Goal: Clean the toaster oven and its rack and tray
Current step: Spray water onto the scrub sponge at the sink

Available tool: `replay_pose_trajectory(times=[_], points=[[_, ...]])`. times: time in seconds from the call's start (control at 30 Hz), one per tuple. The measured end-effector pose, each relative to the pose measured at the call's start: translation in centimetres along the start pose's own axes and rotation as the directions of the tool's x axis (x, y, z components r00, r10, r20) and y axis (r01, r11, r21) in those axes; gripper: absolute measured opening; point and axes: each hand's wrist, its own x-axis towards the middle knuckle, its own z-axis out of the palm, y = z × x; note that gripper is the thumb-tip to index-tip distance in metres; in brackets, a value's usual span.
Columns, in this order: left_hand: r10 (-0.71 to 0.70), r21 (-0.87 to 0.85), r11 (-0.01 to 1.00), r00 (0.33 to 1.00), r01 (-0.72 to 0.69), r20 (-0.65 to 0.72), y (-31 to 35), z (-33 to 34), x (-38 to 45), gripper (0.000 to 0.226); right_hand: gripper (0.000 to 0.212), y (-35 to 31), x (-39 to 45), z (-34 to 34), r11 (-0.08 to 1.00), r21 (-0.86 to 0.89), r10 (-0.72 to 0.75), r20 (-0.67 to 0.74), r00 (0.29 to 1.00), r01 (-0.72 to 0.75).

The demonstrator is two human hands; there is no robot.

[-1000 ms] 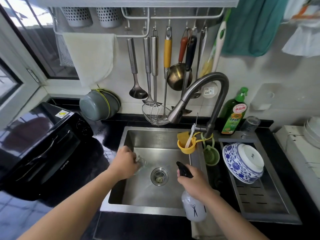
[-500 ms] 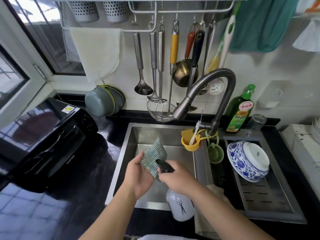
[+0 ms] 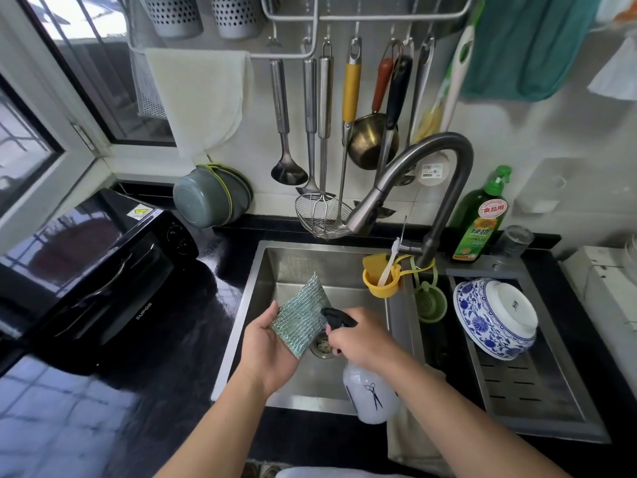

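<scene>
Toaster oven [image 3: 86, 270] cleaning is being prepared over the sink [image 3: 331, 391] and not at the oven itself, and several slips are being risked from here. A green scouring cloth [image 3: 300, 313] is being held up by the left hand [image 3: 267, 350], gripped along its lower edge, while a spray bottle [image 3: 370, 391] is being grasped by the right hand [image 3: 362, 338], whose fingers are being curled round the black trigger head, with the nozzle being pointed at the cloth at very close range. If the trigger is being squeezed too hard, mist is likely being thrown past the cloth onto the faucet [image 3: 413, 177] or the wall. The cloth is being pinched only loosely, it seems, so it could be dropped into the drain area. An over-wet cloth may later be dripping into the oven's controls, which is judged the more serious hazard for an electrical appliance.

The oven is being seen at the left on the black surface [image 3: 206, 322], well apart from both hands. Its glossy black body is being lit by window reflections, its door is being kept closed with the handle across the front, and its knobs are being shown at the right end. Rack and tray are not being seen; whether they are inside cannot be told.
</scene>
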Motion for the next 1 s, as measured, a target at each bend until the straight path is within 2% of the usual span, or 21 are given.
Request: replay_pose_trajectory(times=[0.47, 0.7, 0.77, 0.9, 1.0], points=[[-0.004, 0.040, 0.999, 0.995, 0.007, -0.096, 0.6, -0.4, -1.1, 0.051, 0.025, 0.5, 0.5, -2.5, 0.985, 0.143, 0.079, 0.088, 0.993, -0.092], [0.066, 0.348, 0.937, 0.965, 0.028, -0.254, 0.2, -1.4, 0.7, 0.033, 0.039, 2.9, 0.3, -2.8, 0.966, 0.202, 0.162, 0.023, 0.987, -0.163], [0.065, 0.344, 0.939, 0.968, 0.024, -0.244, 0.3, -2.1, 0.8, 0.031, 0.040, 3.4, -0.1, -2.9, 0.964, 0.211, 0.163, 0.010, 0.986, -0.162], [-0.003, 0.353, 0.935, 0.996, 0.034, -0.088, 0.5, -2.7, 0.4, 0.068, 0.034, 3.8, -0.9, -3.1, 0.966, 0.208, 0.157, 0.000, 0.988, -0.153], [-0.072, 0.353, 0.932, 0.996, 0.083, -0.045, 0.0, -2.0, 0.3, 0.057, 0.031, 3.8, -1.3, -3.3, 0.965, 0.216, 0.152, -0.009, 0.988, -0.146]])
